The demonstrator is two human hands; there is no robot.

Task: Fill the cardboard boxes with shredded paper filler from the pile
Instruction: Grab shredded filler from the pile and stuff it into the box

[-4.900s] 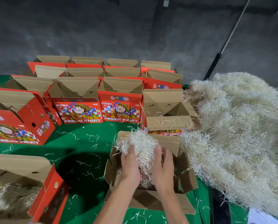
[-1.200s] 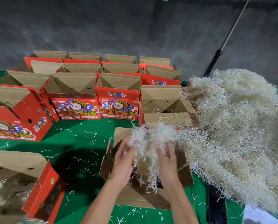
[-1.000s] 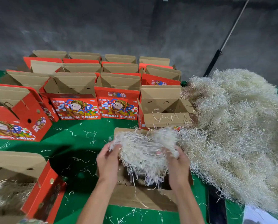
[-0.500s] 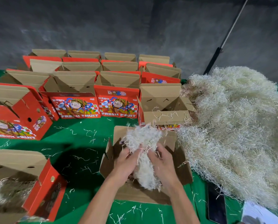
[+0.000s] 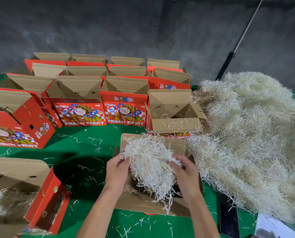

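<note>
Left to right. Near-left box already has filler inside. Rows of open boxes at back, most look unfilled. Centre: open box on green table, both hands over it w/ a wad of filler between them. Left hand grips wad's left side, fingers curled into strands. Right hand grips right side, fingers curled too. Half a sec ago hands were close together squeezing the wad; now they're apart & the wad's spread wider, tail hanging into the box. Prob. fluffing it before dropping in, so this box is near done. Pile at right, plenty left.
</note>
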